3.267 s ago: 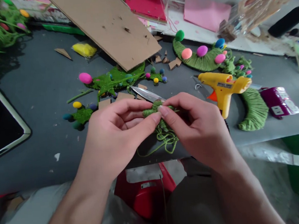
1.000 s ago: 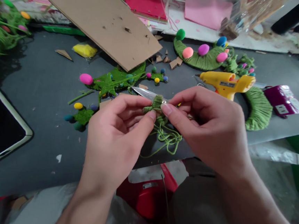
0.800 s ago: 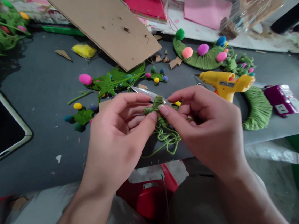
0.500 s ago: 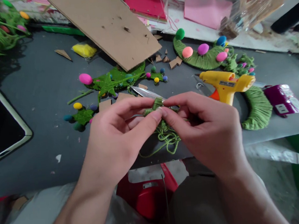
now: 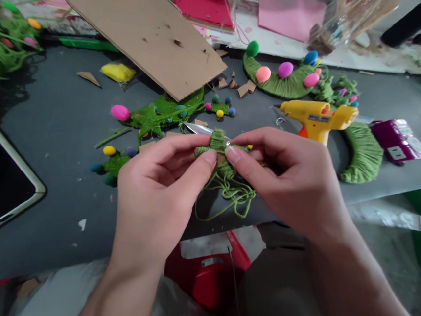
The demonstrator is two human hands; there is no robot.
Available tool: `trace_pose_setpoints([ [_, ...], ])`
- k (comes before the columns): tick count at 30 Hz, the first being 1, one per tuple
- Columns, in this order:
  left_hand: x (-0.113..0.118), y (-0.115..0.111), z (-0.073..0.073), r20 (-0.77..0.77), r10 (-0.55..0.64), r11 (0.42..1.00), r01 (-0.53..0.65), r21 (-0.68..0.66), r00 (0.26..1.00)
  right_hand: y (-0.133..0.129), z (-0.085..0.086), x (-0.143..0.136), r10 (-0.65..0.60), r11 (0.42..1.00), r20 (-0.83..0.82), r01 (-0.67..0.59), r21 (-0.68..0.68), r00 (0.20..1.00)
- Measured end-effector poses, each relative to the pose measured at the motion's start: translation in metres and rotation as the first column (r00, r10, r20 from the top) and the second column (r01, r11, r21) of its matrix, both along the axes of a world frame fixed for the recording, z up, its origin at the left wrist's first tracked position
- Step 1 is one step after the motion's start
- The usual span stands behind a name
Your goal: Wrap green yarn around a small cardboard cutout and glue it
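Observation:
A small star-like piece wrapped in green yarn (image 5: 216, 138) is held between both hands at the middle of the table. My left hand (image 5: 161, 182) pinches its left side with thumb and fingers. On its right side, my right hand (image 5: 289, 175) has closed thumb and fingers. Brown cardboard shows at the piece's centre. Loose green yarn (image 5: 232, 193) lies in loops below it. Behind the hands is a metal blade (image 5: 196, 128), its other end hidden.
A yellow glue gun (image 5: 317, 115) lies right of centre, near a green yarn-wrapped ring (image 5: 365, 154) and a purple packet (image 5: 400, 139). A cardboard sheet (image 5: 151, 35), a tablet (image 5: 1, 171), decorated stars (image 5: 221, 108) and a yellow packet (image 5: 118, 71) lie around.
Both hands' thumbs have moved apart, uncovering more of the wrapped piece and its cardboard centre. The left hand has shifted slightly left.

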State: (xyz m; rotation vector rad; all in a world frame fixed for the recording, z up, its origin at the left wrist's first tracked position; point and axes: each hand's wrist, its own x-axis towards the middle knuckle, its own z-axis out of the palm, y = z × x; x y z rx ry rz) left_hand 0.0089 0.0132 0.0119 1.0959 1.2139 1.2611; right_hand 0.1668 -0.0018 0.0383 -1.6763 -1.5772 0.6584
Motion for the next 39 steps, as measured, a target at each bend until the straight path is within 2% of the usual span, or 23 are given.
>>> trace_pose_setpoints([
  [9,-0.005,0.003,-0.005,0.078,-0.112,0.992,0.116,-0.055,0.991,0.001,-0.001,0.004,0.057,0.997,0.155,-0.065,0.047,0.986],
  [14,-0.009,0.007,-0.002,0.104,-0.220,0.962,0.233,-0.142,0.970,0.001,-0.004,0.008,0.128,0.990,0.147,-0.134,0.032,0.981],
  [18,-0.010,0.008,-0.002,0.053,-0.277,0.954,0.282,-0.104,0.959,0.001,-0.005,0.011,0.167,0.983,0.154,-0.176,0.046,0.974],
  [22,-0.008,0.007,-0.004,0.027,-0.247,0.965,0.249,-0.077,0.969,0.000,-0.005,0.012,0.165,0.978,0.165,-0.182,0.097,0.972],
  [29,-0.010,0.007,-0.004,0.072,-0.155,0.987,0.158,-0.030,0.985,-0.001,0.002,0.010,0.073,0.977,0.150,-0.101,0.188,0.986],
  [34,-0.010,0.006,-0.005,0.119,-0.159,0.985,0.166,-0.052,0.980,0.000,0.004,0.007,0.111,0.972,0.170,-0.143,0.185,0.979],
  [39,-0.008,0.006,-0.005,0.120,-0.136,0.987,0.145,-0.066,0.983,-0.002,0.003,0.006,0.096,0.982,0.141,-0.117,0.149,0.985],
])
